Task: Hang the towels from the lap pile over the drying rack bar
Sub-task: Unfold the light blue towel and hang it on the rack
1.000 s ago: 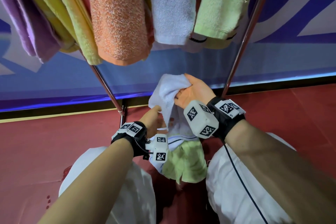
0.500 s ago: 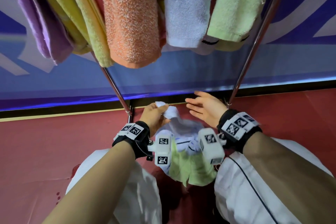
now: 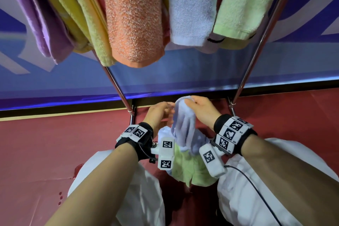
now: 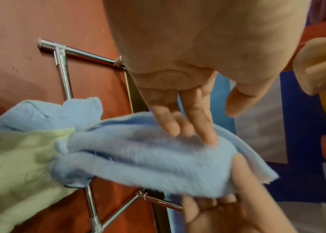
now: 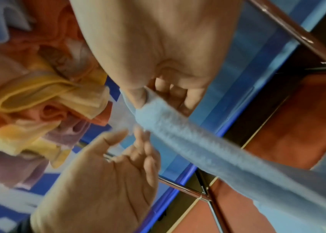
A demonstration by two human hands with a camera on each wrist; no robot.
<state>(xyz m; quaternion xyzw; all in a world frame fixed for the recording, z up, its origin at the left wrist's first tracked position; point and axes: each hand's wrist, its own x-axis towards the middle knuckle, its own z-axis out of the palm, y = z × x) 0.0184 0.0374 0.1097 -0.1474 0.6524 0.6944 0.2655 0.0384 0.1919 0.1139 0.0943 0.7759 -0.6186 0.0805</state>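
Observation:
My right hand (image 3: 191,102) pinches the top edge of a light blue towel (image 3: 183,126) between thumb and fingers and holds it up over my lap. In the right wrist view the towel (image 5: 208,145) runs taut down from that pinch (image 5: 146,100). My left hand (image 3: 165,113) is beside it with straight fingers (image 4: 190,126) resting on the towel's surface (image 4: 148,157). A light green towel (image 3: 190,169) and another pale blue cloth (image 3: 163,133) lie bunched on my lap below. The rack bar itself is out of view above.
Purple (image 3: 42,24), yellow-green (image 3: 86,20), orange (image 3: 134,16), pale blue (image 3: 190,5) and light green (image 3: 244,2) towels hang close together overhead. Two chrome rack legs (image 3: 117,86) (image 3: 256,46) slant down to the red floor (image 3: 45,143) by a blue wall panel.
Half a second ago my left hand pinched the blue towel low and the right was open. Now the right pinches its top edge and lifts it; the left has let go.

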